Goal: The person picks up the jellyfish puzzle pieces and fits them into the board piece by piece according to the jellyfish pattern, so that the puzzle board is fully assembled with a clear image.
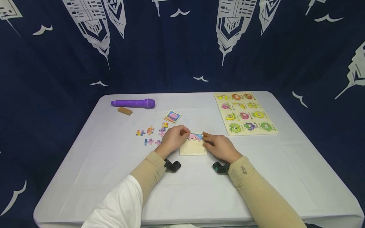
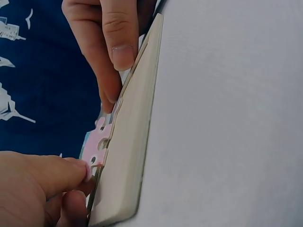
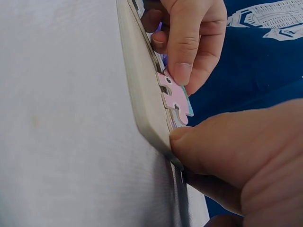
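- Head view: so there's a white counter [image 1: 196,196] with a small wooden board [image 1: 193,148] near the middle, and a pink puzzle piece [image 1: 193,137] with eyes at the board's 12 o'clock edge. A blue piece [image 1: 200,136] sits just beside it, toward 3 o'clock.
- Same view, hands: left hand [image 1: 174,139] comes in at the board's 10 o'clock side, fingertips pinching the pink piece. Right hand [image 1: 220,147] is at 3 o'clock, fingers touching that edge. The hands are apart, with the board between them.
- Same view, other stuff around the board: loose puzzle pieces [image 1: 149,141] between 9 and 10 o'clock, a little picture card [image 1: 172,116] at 11, a purple microphone-shaped thing [image 1: 133,104] and a brown block [image 1: 124,110] both out at 10, and a big fruit board [image 1: 245,115] at 2. Dark blue curtain [image 1: 165,57] with white drawings behind it all.
- Left wrist view: left hand reaches in from 8 o'clock, thumb on the pink piece. The piece tilts a bit at the wooden board's edge, eyes showing. Right hand drops in from 11, one fingertip down by the pieces, thumb at the board's edge.
- Right wrist view: left hand hangs in from 1 o'clock, clearly clamped on the pink piece between thumb and finger. Right hand comes from 4 with a fingertip on the board's rim near the corner; honestly can't tell if it's gripping or just pressing.
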`<state>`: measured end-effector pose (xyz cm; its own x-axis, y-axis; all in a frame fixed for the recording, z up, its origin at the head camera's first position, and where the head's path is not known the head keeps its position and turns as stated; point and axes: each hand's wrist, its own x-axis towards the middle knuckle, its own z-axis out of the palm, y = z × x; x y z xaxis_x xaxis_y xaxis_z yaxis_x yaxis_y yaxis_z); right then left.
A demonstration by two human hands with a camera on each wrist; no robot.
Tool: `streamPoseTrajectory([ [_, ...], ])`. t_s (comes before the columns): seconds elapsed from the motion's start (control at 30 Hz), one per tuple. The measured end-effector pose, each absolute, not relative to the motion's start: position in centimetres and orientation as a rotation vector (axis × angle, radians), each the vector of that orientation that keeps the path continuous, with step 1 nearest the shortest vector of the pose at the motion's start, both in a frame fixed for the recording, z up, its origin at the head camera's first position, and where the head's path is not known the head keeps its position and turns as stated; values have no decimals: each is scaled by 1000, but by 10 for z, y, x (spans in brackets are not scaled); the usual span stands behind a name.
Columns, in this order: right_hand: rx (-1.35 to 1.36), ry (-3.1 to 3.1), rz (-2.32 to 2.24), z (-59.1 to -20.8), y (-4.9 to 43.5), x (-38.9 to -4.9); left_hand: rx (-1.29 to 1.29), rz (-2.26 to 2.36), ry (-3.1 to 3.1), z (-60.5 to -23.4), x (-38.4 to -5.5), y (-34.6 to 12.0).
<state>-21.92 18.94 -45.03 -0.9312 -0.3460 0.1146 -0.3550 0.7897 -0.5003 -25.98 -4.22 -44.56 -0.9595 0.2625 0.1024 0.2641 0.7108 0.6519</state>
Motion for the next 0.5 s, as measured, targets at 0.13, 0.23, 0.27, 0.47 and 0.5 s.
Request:
streamPoseTrajectory([
  [0.13, 576, -2960, 832, -450, 190, -219, -453, -1068, -2907, -447, -260, -40],
  [0.23, 583, -2956, 831, -451, 190, -220, -456, -1047, -2901, -448, -259, -40],
  [0.27, 587, -2954, 831, -451, 189, -220, -458, -1036, -2896, -448, -259, -40],
  [0.47, 606, -2944, 818, -451, 190, -220, -606, -803, -2892, -451, -255, -39],
  [0.5, 609, -2942, 814, -452, 190, -221, -653, -748, -2887, -451, -254, -39],
])
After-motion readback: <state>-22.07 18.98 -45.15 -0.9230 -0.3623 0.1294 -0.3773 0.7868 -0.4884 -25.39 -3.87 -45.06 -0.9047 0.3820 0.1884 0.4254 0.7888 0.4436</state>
